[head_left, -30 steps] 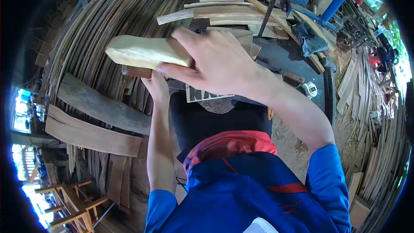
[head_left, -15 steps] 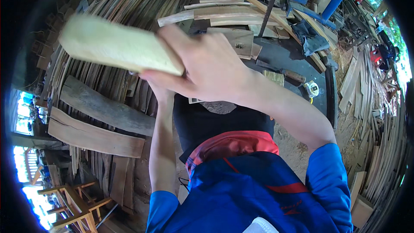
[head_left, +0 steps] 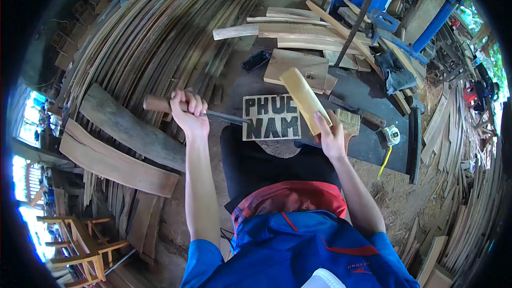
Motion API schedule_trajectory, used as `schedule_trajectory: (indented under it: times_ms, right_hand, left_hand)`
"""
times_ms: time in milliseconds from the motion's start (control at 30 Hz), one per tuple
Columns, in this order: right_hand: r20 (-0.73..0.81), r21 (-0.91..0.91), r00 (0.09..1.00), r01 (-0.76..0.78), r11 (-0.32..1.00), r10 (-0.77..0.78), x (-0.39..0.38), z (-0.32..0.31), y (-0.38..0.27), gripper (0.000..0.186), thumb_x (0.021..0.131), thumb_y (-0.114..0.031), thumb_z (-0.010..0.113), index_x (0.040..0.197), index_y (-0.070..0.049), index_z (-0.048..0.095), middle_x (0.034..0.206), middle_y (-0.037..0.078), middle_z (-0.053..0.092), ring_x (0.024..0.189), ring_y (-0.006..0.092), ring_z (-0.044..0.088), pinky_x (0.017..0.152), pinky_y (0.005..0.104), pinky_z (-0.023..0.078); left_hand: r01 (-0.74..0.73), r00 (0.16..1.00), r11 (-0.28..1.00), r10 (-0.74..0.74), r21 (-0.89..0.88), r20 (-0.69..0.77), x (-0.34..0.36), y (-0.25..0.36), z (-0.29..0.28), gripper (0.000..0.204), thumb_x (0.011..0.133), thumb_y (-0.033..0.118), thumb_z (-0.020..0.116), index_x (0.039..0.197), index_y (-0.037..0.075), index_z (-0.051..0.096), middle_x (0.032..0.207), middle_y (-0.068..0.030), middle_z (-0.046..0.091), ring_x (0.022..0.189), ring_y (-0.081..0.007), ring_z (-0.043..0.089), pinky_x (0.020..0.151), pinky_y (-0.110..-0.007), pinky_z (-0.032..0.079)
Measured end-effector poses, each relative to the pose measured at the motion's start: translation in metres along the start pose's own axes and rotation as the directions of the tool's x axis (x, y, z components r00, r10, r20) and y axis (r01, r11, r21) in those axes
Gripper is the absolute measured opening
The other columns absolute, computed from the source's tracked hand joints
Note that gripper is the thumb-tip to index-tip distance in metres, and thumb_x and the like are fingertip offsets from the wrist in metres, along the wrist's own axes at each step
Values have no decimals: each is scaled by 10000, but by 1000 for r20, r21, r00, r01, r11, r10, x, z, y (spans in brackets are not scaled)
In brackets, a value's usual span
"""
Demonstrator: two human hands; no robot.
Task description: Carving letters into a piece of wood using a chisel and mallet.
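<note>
My left hand (head_left: 189, 114) is closed around a chisel (head_left: 157, 103), the wooden handle pointing left and the metal blade running right. The blade's tip reaches the left edge of a small pale board (head_left: 271, 119) with large dark letters on its face. My right hand (head_left: 330, 136) grips the lower end of a long pale wooden block (head_left: 302, 96). This block leans up and left, covering the board's upper right corner in the view. Just right of the right hand lies a brush (head_left: 349, 119) with pale bristles, partly hidden.
A tape measure (head_left: 391, 135) with yellow tape out and a wooden-handled tool (head_left: 372, 118) lie on the dark work surface (head_left: 368, 149). Behind are a square wooden board (head_left: 298, 64), a black object (head_left: 256, 61) and a saw blade (head_left: 360, 18) on a blue machine. Long planks (head_left: 133, 122) fill the left.
My right hand has come down and right with the wooden block, from high across the front. My left hand and the chisel, mostly hidden before, now show, as does the lettered board.
</note>
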State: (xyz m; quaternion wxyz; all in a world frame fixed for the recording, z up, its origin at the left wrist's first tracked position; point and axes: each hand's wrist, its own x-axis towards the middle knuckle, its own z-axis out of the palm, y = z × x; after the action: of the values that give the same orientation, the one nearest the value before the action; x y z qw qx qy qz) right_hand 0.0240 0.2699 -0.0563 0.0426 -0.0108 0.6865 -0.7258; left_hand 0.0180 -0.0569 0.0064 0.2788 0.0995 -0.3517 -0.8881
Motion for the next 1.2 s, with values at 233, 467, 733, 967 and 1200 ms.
schedule_trajectory:
  times_ms: [233, 467, 733, 967, 1200]
  right_hand:
    - [3, 0, 999, -41, 999, 41, 7, -17, 38, 300, 989, -306, 592, 997, -6, 570, 676, 59, 581, 451, 76, 466, 408, 231, 363]
    - [25, -54, 1000, 11, 998, -10, 8, -22, 48, 296, 1008, -299, 544, 989, -4, 556, 651, 75, 588, 438, 82, 467, 405, 234, 379]
    - [12, -112, 1000, 8, 994, -7, 8, -22, 47, 316, 1002, -307, 555, 991, 8, 575, 672, 79, 605, 446, 89, 479, 412, 233, 370]
    - [29, -163, 999, 23, 986, -19, 6, -21, 46, 348, 986, -329, 577, 1048, 14, 588, 692, 85, 609, 465, 92, 486, 420, 236, 371]
    - [20, -206, 1000, 19, 978, -15, 5, -24, 46, 338, 987, -317, 572, 1041, 15, 596, 700, 79, 611, 466, 87, 485, 421, 236, 368]
  left_hand:
    - [9, 971, 986, -49, 166, 235, 16, -2, 13, 206, 896, 102, 585, 1073, 66, 486, 813, -18, 446, 738, -155, 460, 757, -347, 435]
    - [-274, 868, 844, 10, 462, 497, 12, -34, 26, 143, 971, 91, 600, 1065, 33, 509, 765, -41, 578, 602, -118, 582, 551, -242, 450]
    - [-309, 893, 837, 92, 452, 440, 13, -43, 42, 122, 980, 94, 563, 1043, 41, 473, 738, -16, 471, 579, -107, 454, 576, -311, 470]
    - [-379, 868, 829, 164, 412, 468, 15, -51, 35, 154, 963, 92, 621, 1021, 42, 488, 779, -33, 554, 546, -92, 506, 532, -269, 472]
    - [-415, 851, 790, 163, 450, 499, 7, -52, 38, 178, 982, 93, 601, 1072, 30, 461, 822, -40, 515, 606, -107, 496, 587, -302, 478]
